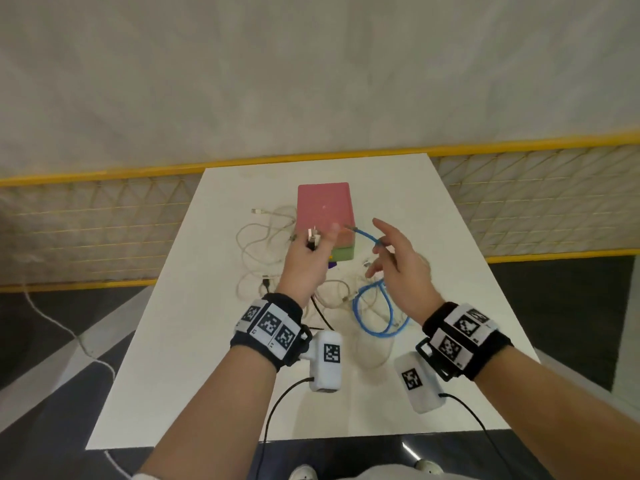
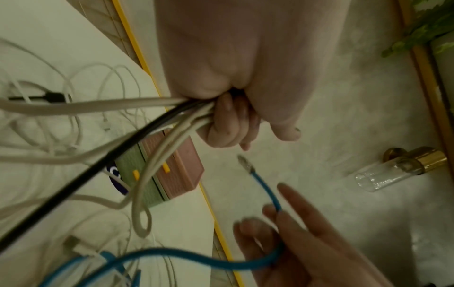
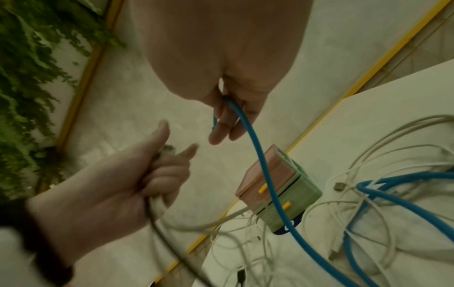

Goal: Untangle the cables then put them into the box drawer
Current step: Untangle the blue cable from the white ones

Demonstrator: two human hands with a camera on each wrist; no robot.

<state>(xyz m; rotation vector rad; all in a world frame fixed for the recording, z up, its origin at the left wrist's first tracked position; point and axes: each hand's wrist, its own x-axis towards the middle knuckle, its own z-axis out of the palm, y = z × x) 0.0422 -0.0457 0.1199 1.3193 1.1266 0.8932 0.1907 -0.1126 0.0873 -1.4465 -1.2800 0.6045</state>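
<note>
Cable bundle (image 2: pixel 157 108) ends hidden inside left hand (image 2: pixel 228 81).

text: I read no words or numbers | markers: black-and-white square codes on both wristbands (image 1: pixel 268 325) and white wrist units | box drawer (image 2: pixel 157 170): white mark on purple base, illegible to me

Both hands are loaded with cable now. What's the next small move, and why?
Probably draw the right hand up and away, pulling the blue cable free. It pinches that cable near its plug, while the left hand grips the white and black cables; blue loops still lie among white ones on the table.
</note>
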